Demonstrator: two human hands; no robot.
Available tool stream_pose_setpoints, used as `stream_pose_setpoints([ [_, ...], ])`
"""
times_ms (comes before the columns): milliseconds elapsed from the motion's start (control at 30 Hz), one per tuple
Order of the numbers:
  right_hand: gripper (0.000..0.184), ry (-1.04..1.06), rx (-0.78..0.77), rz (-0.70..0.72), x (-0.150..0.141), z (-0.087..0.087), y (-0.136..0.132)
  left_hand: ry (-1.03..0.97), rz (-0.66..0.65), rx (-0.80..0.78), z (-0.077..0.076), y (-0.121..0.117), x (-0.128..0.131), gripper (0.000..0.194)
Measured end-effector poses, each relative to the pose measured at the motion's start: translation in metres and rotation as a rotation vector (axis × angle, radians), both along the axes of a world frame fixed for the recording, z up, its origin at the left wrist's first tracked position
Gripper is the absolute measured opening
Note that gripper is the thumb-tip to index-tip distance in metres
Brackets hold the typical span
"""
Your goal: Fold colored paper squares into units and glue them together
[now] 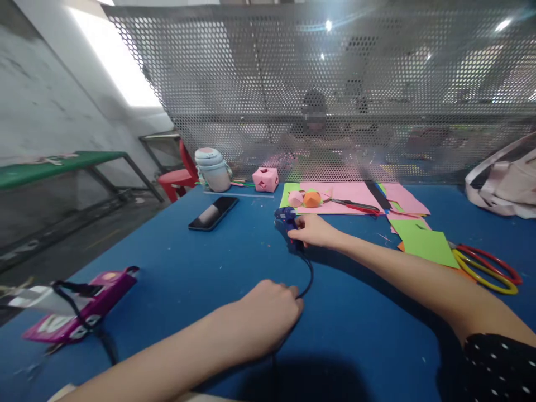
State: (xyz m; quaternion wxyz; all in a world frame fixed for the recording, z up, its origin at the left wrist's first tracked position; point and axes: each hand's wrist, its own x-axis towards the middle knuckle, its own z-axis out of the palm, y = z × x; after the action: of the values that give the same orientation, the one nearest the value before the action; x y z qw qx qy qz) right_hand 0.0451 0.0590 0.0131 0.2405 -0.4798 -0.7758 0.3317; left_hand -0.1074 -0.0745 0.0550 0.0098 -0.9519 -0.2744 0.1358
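A small dark blue hot glue gun (286,214) is gripped by its handle in my right hand (315,231), over the middle of the blue table. From the foot of its handle a black cord (310,274) curves down towards me. My left hand (268,312) is closed around that cord, nearer to me; its fingertips are mostly hidden beneath the hand. Just beyond the glue gun lie a pink paper piece (295,199) and an orange paper piece (312,200), on pink and green sheets (347,192).
Red-handled scissors (355,206) and yellow-and-red scissors (488,268) lie right, near green paper (429,245). A phone (213,213), a pink paper cube (266,179) and a lidded cup (213,169) stand left. A purple power strip (90,307) is near left. Behind rises a perforated metal screen (234,84).
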Motion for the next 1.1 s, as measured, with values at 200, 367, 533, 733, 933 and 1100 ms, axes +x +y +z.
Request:
stream_pose_setpoints([
  [200,0.015,-0.025,0.009,0.014,-0.021,-0.008,0.014,0.079,0.084,0.003,0.002,0.008,-0.006,0.021],
  [367,0.017,-0.035,0.049,0.011,-0.026,-0.01,0.014,0.041,0.093,0.012,-0.002,0.01,-0.008,0.022],
  [533,0.02,-0.02,0.075,-0.016,-0.044,-0.006,0.019,0.02,0.14,0.004,-0.005,0.011,-0.008,0.021],
  [733,0.027,-0.013,0.062,-0.036,-0.065,-0.003,0.026,0.022,0.226,0.018,-0.012,0.025,-0.014,0.023],
  [933,0.038,-0.009,0.059,-0.023,-0.054,-0.007,0.018,0.081,0.212,-0.021,-0.023,0.042,-0.026,0.03],
  [1100,0.02,-0.104,0.299,0.056,0.01,-0.005,-0.032,0.131,0.202,-0.037,-0.019,0.038,-0.028,0.033],
])
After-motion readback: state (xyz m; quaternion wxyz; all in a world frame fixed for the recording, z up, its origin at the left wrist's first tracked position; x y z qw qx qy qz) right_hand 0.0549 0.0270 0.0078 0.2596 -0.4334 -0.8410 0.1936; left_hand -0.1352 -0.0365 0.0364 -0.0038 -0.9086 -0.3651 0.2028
